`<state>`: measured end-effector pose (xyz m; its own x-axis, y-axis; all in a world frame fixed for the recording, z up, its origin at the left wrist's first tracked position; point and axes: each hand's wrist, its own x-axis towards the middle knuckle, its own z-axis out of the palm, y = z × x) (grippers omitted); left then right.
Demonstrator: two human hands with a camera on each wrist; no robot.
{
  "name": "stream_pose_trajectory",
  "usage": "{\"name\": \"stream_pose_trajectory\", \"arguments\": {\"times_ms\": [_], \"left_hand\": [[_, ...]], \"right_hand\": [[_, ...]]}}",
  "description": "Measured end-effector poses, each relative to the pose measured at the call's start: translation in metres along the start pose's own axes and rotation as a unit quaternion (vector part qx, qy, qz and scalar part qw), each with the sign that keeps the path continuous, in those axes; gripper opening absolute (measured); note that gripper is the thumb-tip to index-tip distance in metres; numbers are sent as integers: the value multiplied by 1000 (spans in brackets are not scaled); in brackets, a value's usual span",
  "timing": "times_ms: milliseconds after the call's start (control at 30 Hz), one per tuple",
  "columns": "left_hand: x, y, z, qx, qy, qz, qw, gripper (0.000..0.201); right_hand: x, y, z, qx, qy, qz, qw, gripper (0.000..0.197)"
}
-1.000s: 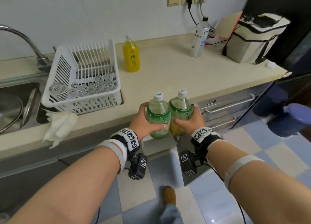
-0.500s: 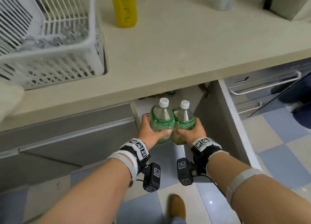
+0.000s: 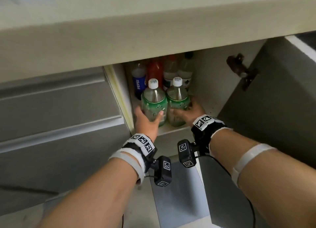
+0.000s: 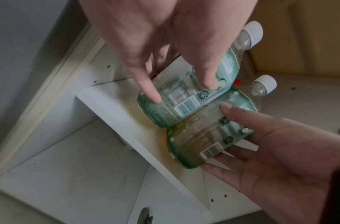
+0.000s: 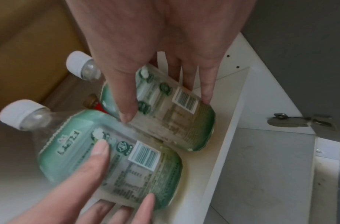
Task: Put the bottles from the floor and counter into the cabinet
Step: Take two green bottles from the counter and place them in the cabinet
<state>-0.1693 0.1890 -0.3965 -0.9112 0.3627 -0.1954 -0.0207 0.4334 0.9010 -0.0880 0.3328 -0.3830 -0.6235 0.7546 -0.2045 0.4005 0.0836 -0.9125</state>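
Observation:
Two clear bottles with green labels and white caps stand side by side at the front of the cabinet shelf [image 3: 172, 130]. My left hand [image 3: 148, 114] grips the left bottle [image 3: 153, 102] around its lower body. My right hand [image 3: 183, 108] grips the right bottle [image 3: 177, 99] the same way. In the left wrist view the left hand [image 4: 181, 91] holds the upper bottle [image 4: 184, 104], whose base meets the shelf. In the right wrist view the right hand [image 5: 166, 107] wraps its bottle [image 5: 171, 121], while the left bottle [image 5: 107, 159] lies below it.
Behind them stand a Pepsi bottle [image 3: 138, 81], a red bottle [image 3: 155, 70] and two clear bottles [image 3: 177, 72]. The countertop edge [image 3: 153, 39] overhangs the opening. The open cabinet door [image 3: 273, 116] and its hinge [image 3: 242, 72] are on the right, a closed door [image 3: 59, 116] on the left.
Both hands have carried the two bottles down from counter height and forward onto the cabinet shelf. My view has dropped below the countertop, so the cabinet's inside now shows.

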Motion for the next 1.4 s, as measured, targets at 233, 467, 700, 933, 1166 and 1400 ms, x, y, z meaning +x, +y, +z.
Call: {"name": "stream_pose_trajectory", "arguments": {"times_ms": [233,467,700,933,1166,1400], "left_hand": [[16,-23,15,-35,57,-22,998,72],[15,-37,23,-57,57,-112,990,69],[12,-50,25,-26,13,-8,1000,38],[10,-50,12,-39,-19,-2,999,72],[-1,-42,8,19,-39,-2,999,77],[-76,24,-33,181,-158,48,970,38]], "right_hand": [[16,13,22,-5,-11,-42,999,84],[32,17,33,0,-25,-48,999,76],[35,11,44,-49,-42,-98,993,66],[41,13,53,-60,-37,-81,994,66],[35,18,45,-30,-64,-33,997,64],[-74,-25,-7,-210,-9,6,978,22]]}}
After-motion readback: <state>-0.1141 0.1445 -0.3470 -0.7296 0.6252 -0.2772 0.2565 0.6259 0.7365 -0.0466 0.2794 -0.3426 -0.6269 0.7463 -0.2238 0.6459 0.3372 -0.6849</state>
